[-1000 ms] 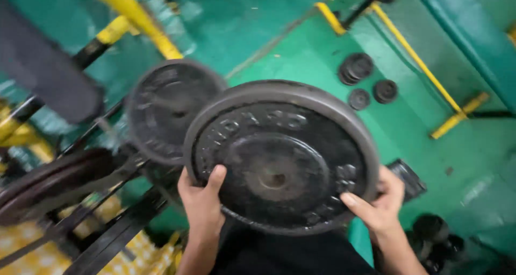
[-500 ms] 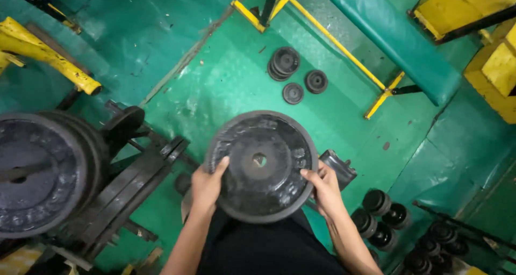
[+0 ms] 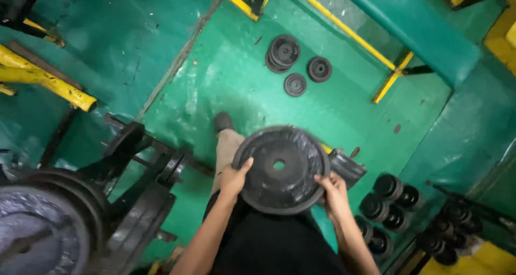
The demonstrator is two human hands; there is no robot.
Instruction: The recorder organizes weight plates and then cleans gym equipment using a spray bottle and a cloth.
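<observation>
I hold a round black iron weight plate (image 3: pixel 280 170) flat in front of my body, its centre hole facing up. My left hand (image 3: pixel 234 179) grips its left rim, thumb on top. My right hand (image 3: pixel 334 193) grips its right rim. Below the plate my leg in light trousers steps forward onto the green floor, ending in a dark shoe (image 3: pixel 223 122).
A plate rack (image 3: pixel 137 200) with large black plates (image 3: pixel 37 232) stands at the left. Small plates (image 3: pixel 283 53) lie on the floor ahead, near a yellow bench frame (image 3: pixel 349 30). Dumbbells (image 3: pixel 392 200) sit at the right. A yellow bar (image 3: pixel 48 84) juts in at the left.
The plate has come down and away from the rack at the left. My view has swung toward the floor, and my leg has stepped forward.
</observation>
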